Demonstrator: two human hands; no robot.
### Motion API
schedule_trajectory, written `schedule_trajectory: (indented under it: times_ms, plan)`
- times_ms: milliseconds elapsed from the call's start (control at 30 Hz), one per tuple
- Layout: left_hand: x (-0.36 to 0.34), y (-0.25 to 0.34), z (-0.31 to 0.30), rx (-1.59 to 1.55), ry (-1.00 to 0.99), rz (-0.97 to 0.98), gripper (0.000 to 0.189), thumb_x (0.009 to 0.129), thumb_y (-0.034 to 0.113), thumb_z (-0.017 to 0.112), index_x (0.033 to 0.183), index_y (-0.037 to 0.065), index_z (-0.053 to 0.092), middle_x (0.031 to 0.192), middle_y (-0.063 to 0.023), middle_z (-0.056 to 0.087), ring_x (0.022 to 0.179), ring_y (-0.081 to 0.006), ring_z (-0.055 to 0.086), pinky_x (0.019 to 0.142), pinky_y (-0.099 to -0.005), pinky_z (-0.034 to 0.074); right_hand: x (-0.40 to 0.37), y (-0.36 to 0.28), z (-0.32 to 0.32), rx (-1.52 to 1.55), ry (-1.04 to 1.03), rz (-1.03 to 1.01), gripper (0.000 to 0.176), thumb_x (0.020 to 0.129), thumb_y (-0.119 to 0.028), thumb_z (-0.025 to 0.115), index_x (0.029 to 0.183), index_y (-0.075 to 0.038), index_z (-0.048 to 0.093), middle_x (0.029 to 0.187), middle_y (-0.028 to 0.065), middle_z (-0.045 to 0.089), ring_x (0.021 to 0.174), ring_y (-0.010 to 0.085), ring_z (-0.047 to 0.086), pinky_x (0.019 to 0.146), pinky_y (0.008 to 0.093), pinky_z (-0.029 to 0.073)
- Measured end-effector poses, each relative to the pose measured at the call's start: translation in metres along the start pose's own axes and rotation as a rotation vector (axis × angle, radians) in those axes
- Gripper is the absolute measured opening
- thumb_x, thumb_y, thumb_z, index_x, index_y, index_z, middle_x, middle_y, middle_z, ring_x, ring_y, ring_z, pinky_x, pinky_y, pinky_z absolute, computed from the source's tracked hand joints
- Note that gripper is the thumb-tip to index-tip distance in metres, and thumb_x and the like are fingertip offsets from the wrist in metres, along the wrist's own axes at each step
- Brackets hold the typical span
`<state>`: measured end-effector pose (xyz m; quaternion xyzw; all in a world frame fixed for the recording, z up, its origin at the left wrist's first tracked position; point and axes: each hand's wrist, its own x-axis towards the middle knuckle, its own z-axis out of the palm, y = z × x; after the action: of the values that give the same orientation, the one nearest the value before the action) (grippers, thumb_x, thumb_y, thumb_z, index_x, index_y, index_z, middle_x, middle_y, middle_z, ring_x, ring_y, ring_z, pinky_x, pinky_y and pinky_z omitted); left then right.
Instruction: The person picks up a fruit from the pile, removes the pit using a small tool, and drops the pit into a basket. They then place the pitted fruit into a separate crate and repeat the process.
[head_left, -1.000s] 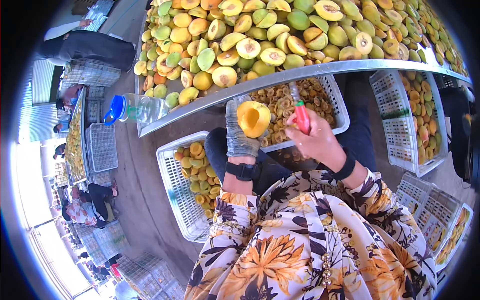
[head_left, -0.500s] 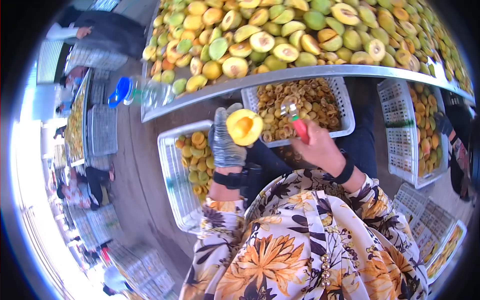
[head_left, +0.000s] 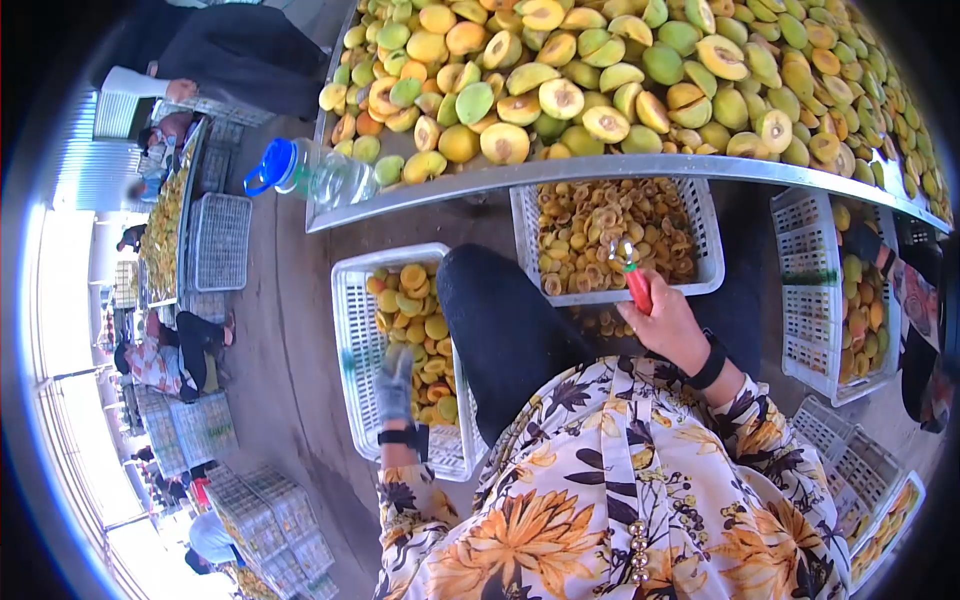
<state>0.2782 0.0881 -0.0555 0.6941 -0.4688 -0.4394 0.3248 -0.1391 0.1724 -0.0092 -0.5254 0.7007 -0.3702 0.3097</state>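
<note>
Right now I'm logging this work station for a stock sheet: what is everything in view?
fruit pile: many, yellow and green, whole and halved, on the metal table at top
bottle: one, clear with blue cap, table's left end
middle crate: one, white, under the table edge, holds brownish-orange pieces
left crate: one, white, on the floor, holds yellow halves
right crate: one, white, holds yellow-orange fruit
other people: several, far left, beside more crates
red-handled tool: one, metal tip, over the middle crate
left hand: grey glove, blurred, over the left crate
right hand: bare, grips the tool
</note>
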Motion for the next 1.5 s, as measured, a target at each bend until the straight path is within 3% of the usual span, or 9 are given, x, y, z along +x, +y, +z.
schedule_trajectory:
  times_ms: [233, 367, 633, 967, 1100, 1167, 1233, 1300, 1500]
  plan:
    - [0.102, 0.203, 0.159, 0.682, 0.027, 1.090, 0.038, 0.076, 0.026, 0.066, 0.106, 0.004, 0.059, 0.100, -0.0156, 0.061, 0.092, -0.0278, 0.058, 0.081, -0.0325, 0.045, -0.007, -0.011, -0.014, -0.054, 0.137, -0.041, 0.044, 0.072, -0.013, 0.064, 0.109, 0.002, 0.045, 0.073, 0.0235, 0.058, 0.070, 0.0401, 0.058, 0.059, 0.0411, 0.046]
    - [0.088, 0.262, 0.246, 1.022, -0.145, 0.631, 0.086, 0.066, 0.046, 0.069, 0.133, 0.007, 0.030, 0.128, -0.0280, 0.038, 0.113, -0.0371, 0.045, 0.093, -0.0384, 0.039, -0.014, -0.018, -0.029, 0.035, 0.128, 0.113, 0.043, 0.071, -0.012, 0.064, 0.109, -0.002, 0.048, 0.071, 0.0226, 0.058, 0.068, 0.0384, 0.059, 0.058, 0.0382, 0.047]
    - [0.082, 0.246, 0.240, 0.706, 0.045, 0.771, 0.073, 0.067, 0.021, 0.071, 0.127, 0.003, 0.033, 0.114, -0.0244, 0.047, 0.101, -0.0339, 0.051, 0.088, -0.0344, 0.043, 0.011, -0.037, -0.037, 0.091, 0.205, 0.126, 0.047, 0.071, -0.017, 0.067, 0.111, -0.002, 0.047, 0.070, 0.0215, 0.058, 0.067, 0.0393, 0.059, 0.058, 0.0388, 0.047]
    - [-0.027, 0.246, 0.211, -0.358, -0.683, 0.408, 0.057, 0.077, 0.023, 0.067, 0.123, 0.001, 0.040, 0.108, -0.0117, 0.052, 0.095, -0.0182, 0.053, 0.079, -0.0295, 0.046, 0.071, -0.068, -0.009, 0.245, 0.247, -0.304, 0.058, 0.077, -0.028, 0.067, 0.120, -0.002, 0.037, 0.079, 0.0167, 0.059, 0.057, 0.0263, 0.058, 0.054, 0.0344, 0.048]
    - [-0.039, 0.225, 0.223, -0.892, -0.565, 0.142, 0.057, 0.085, 0.050, 0.046, 0.115, 0.001, 0.047, 0.098, -0.0102, 0.056, 0.081, -0.0164, 0.057, 0.066, -0.0253, 0.050, 0.058, -0.088, -0.018, 1.312, -0.157, 0.187, 0.027, 0.087, -0.014, 0.053, 0.110, -0.005, 0.042, 0.069, 0.0093, 0.059, 0.039, 0.0061, 0.043, 0.035, 0.0209, 0.035]
    - [-0.006, 0.170, 0.228, -1.155, -1.079, -0.209, 0.058, 0.083, 0.054, 0.047, 0.113, 0.004, 0.049, 0.097, -0.0083, 0.059, 0.089, -0.0205, 0.057, 0.081, -0.0298, 0.047, 0.053, -0.088, -0.004, 1.372, -0.112, 0.265, 0.026, 0.088, -0.015, 0.052, 0.109, -0.005, 0.041, 0.069, 0.0095, 0.059, 0.039, 0.0064, 0.043, 0.035, 0.0210, 0.037]
    - [-0.035, 0.208, 0.227, -1.085, -0.789, -0.329, 0.052, 0.083, 0.051, 0.049, 0.107, 0.005, 0.053, 0.092, -0.0091, 0.060, 0.088, -0.0228, 0.057, 0.081, -0.0342, 0.047, 0.055, -0.079, 0.005, 1.272, -0.100, 0.286, 0.025, 0.086, -0.017, 0.054, 0.105, -0.003, 0.045, 0.070, 0.0097, 0.059, 0.042, 0.0103, 0.047, 0.039, 0.0261, 0.040]
    - [-0.036, 0.219, 0.231, -1.065, -0.613, -0.069, 0.043, 0.084, 0.044, 0.049, 0.101, 0.005, 0.056, 0.092, -0.0081, 0.061, 0.088, -0.0247, 0.057, 0.082, -0.0376, 0.047, 0.053, -0.080, 0.013, 0.339, 0.408, -0.172, 0.028, 0.082, -0.022, 0.061, 0.097, -0.001, 0.049, 0.067, 0.0117, 0.058, 0.047, 0.0189, 0.053, 0.045, 0.0332, 0.043]
    - [-0.020, 0.204, 0.231, -1.210, -0.645, -0.250, 0.039, 0.083, 0.039, 0.050, 0.099, 0.004, 0.057, 0.095, -0.0095, 0.061, 0.088, -0.0282, 0.057, 0.082, -0.0407, 0.046, 0.023, -0.079, -0.006, 0.127, 0.083, 0.042, 0.037, 0.070, -0.012, 0.067, 0.101, 0.001, 0.051, 0.070, 0.0214, 0.055, 0.064, 0.0370, 0.056, 0.057, 0.0360, 0.045]
